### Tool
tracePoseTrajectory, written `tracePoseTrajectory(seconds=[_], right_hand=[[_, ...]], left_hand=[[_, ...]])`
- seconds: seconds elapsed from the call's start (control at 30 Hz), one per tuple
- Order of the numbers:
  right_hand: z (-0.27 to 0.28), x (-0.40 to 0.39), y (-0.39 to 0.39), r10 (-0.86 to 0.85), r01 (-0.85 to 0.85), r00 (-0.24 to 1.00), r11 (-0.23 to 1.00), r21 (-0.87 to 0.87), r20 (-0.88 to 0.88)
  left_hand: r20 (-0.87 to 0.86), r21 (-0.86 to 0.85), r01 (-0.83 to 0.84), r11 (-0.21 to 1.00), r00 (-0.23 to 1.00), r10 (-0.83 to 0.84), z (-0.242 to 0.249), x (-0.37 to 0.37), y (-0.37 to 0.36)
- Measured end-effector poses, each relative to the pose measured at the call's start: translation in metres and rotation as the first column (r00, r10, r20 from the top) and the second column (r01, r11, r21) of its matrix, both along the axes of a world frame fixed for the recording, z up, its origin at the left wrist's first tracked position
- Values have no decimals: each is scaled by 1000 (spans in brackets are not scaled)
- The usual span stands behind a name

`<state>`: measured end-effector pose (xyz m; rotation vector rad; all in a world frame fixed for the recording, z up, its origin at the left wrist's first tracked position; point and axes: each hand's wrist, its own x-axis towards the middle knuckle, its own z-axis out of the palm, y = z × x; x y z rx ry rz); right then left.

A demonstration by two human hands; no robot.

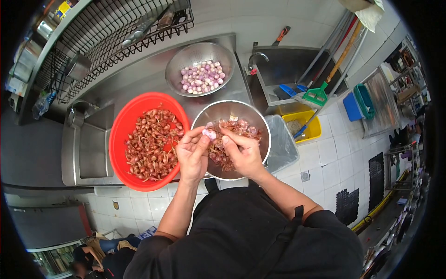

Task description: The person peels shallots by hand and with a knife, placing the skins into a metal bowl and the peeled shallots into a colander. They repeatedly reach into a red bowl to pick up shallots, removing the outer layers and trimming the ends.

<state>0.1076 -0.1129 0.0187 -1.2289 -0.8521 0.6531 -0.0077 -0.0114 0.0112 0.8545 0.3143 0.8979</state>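
Everything's shot from one head-worn cam, aimed forward and steeply down, super wide with black curved edges. The left hand (192, 156) and right hand (244, 157) are caught pretty close mid-frame, the wearer's torso (241, 228) at the bottom, the bench (239, 93) beyond.

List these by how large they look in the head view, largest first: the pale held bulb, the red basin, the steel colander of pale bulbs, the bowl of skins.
1. Red basin
2. Bowl of skins
3. Steel colander
4. Held bulb, clearly smallest

Perspective may affect true sizes.
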Motion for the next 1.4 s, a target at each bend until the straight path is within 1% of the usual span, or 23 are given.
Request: tracePoseTrajectory(seconds=[0.07,0.1,0.13,0.2,0.3,0.33,0.4,0.5,0.57,0.67,0.73,0.8,0.87,0.9,0.93,1.0,1.03,1.07,1.1,1.13,1.2,1.33,1.4], right_hand=[[6,9,-2,54,-115,965,967,-229,-256],[3,13,-2,111,-152,959,978,-141,-259],[2,15,-3,113,-153,959,978,-140,-259],[2,17,-4,152,-158,984,986,-58,-90],[15,13,-11,224,-232,971,967,-104,-82],[13,12,-9,220,-229,972,968,-105,-84],[6,7,-3,178,-180,982,983,26,69],[9,5,-1,141,-144,987,989,35,73],[11,5,0,128,-129,989,991,20,76],[7,7,3,130,-129,991,992,-8,36],[1,14,4,74,-76,997,995,-71,-27],[0,24,3,84,-86,996,993,-75,-34],[2,28,1,136,-142,987,987,-76,-84],[5,27,0,108,-108,993,994,-10,51],[11,28,-3,114,-113,992,994,-6,49],[26,30,-12,312,-306,950,923,-233,-12],[25,32,-12,352,-320,935,896,-310,52],[21,30,-10,356,-325,933,895,-306,51],[14,28,-7,279,-263,951,956,-127,131],[10,27,-6,188,-203,963,977,62,193],[9,33,-7,197,-211,958,976,47,207],[12,46,-10,229,-244,956,968,60,184],[9,52,-11,249,-266,950,962,68,188]], left_hand=[[-19,-6,21,1000,1000,-21,3,-3,4],[-39,-15,44,999,998,-45,5,-4,5],[-39,-13,43,999,998,-43,6,-4,5],[-90,37,6,999,996,-3,9,-5,6],[-95,96,23,995,995,-14,-2,-9,8],[-97,94,27,995,995,-18,-3,-10,7],[-187,186,13,982,982,23,-2,-11,6],[-195,246,-14,969,979,63,1,-10,5],[-218,239,-23,971,973,77,1,-10,4],[-250,247,-38,968,963,101,3,-9,4],[-265,256,-45,966,957,115,4,-9,4],[-190,206,-41,978,978,81,4,-9,6],[-195,195,-47,980,977,86,2,-8,6],[-197,183,-41,982,977,78,1,-7,5],[-199,187,-46,981,976,84,1,-6,5],[-160,235,-60,970,982,100,0,-3,2],[-162,238,-64,969,981,104,1,-2,1],[-156,279,-63,958,982,110,1,-1,-1],[-150,320,-62,945,982,116,2,0,-2],[-152,325,-67,943,981,122,3,3,-5],[-197,324,-109,940,964,180,8,7,-11],[-199,311,-195,930,944,265,16,21,-26],[-211,336,-265,904,914,347,13,26,-33]])
